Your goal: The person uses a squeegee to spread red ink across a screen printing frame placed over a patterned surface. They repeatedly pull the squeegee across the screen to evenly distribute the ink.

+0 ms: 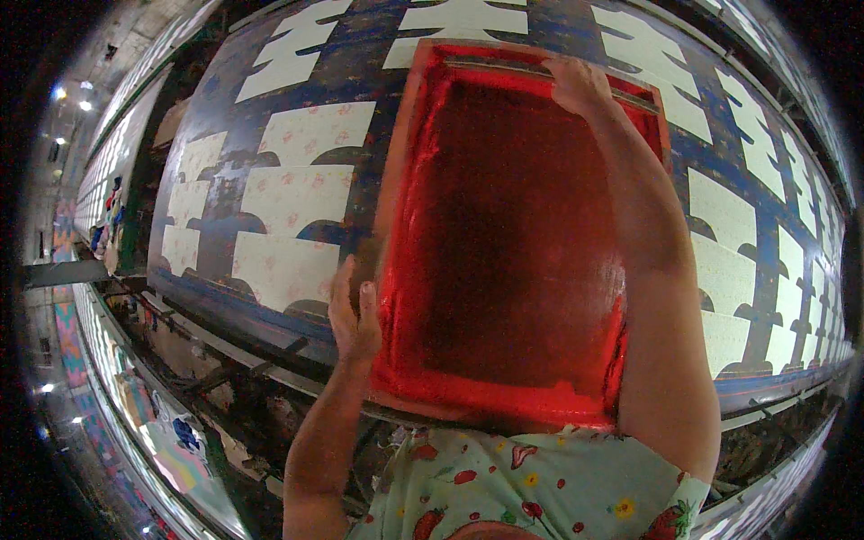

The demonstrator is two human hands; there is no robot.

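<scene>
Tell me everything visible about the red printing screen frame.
The red printing screen frame is a large rectangle with a raised border around a flat mesh panel, all coated in glossy wet red ink, darker in the middle. It lies flat on the long blue table among pale cut fabric pieces. The left hand grips its near left edge. The right hand reaches across to the far edge, on what looks like a squeegee bar.

Cream fabric pieces (pixel 315 130) are lying in rows across the long blue bench (pixel 378 76), filling the frame's upper left and right; ceiling lights (pixel 72 99) are glowing far left.
</scene>
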